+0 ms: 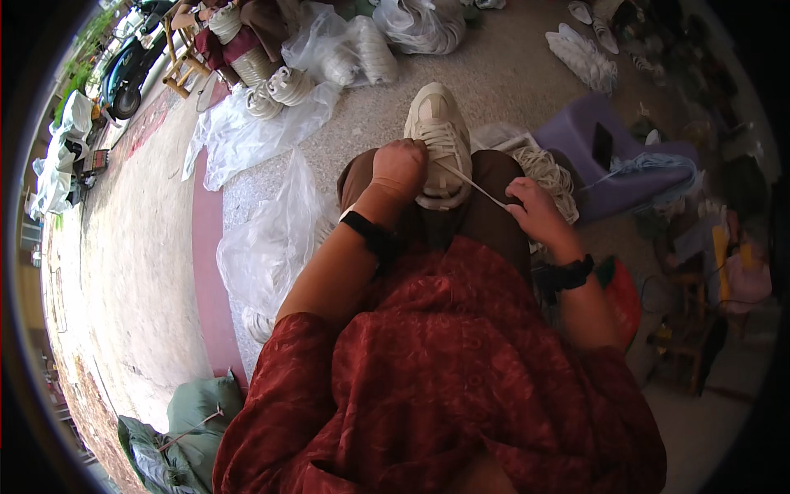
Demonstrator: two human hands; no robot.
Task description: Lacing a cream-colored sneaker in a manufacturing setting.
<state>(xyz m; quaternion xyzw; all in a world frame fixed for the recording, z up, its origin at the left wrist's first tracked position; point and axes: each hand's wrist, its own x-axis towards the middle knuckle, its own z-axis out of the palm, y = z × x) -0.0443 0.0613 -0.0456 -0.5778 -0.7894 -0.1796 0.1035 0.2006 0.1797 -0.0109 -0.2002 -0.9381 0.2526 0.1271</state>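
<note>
The closed left hand (401, 167) hides the near left side of the cream lace-up shoe (439, 132). The thin white lace (471, 184) disappears inside the right hand (535, 210).

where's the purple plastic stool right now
In the head view, the purple plastic stool stands on the floor at upper right, beyond the right hand, beside the cream lace-up sneaker on the person's lap.

Both forearms come up from bottom, elbows bent, red sleeves pushed to upper arms. Left hand (399, 169) curled into fist, knuckles up, fingers tucked under, pressed down in front of knees. Right hand (536, 210) lower and out to side, fingers pinched tight together, pulling sideways. Black band on each wrist. Hands well apart.
</note>
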